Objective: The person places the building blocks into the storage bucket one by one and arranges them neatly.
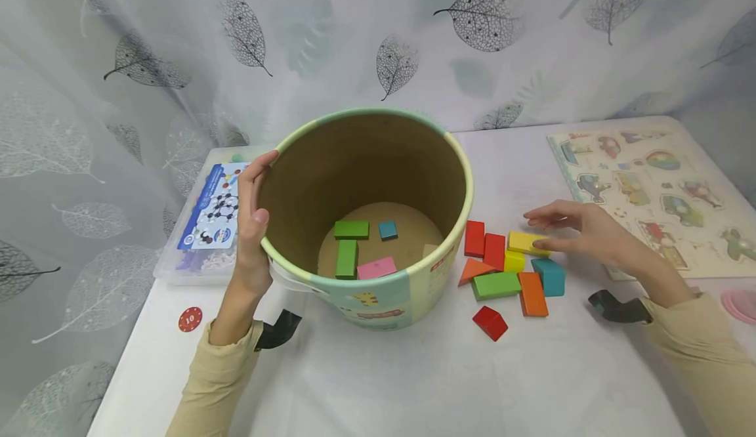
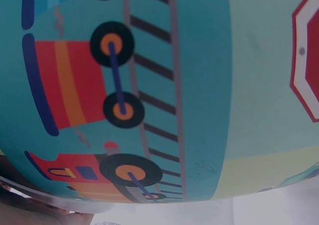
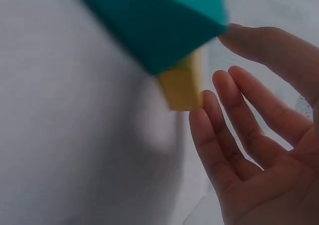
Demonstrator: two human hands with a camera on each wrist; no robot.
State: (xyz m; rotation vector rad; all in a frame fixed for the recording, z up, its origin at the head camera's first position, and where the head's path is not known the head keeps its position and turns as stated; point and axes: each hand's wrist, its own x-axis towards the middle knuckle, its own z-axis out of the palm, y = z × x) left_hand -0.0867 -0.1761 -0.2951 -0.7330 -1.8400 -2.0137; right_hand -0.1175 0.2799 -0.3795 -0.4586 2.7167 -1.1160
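So the left hand (image 1: pixel 251 243) grips a pastel, train-printed bucket (image 1: pixel 390 298), right hand (image 1: pixel 590 228) fingers loosely apart by a smooth yellow block (image 1: pixel 522 243)

A puzzle board (image 1: pixel 699 240) lies at right on a white desk (image 1: pixel 401 384), a clear box (image 1: pixel 191 271) and red chip (image 1: pixel 190 319) at left, before a leaf-print curtain (image 1: pixel 336 89).

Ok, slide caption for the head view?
Left hand grips a bucket holding colored blocks; right hand by a yellow block on the white table.
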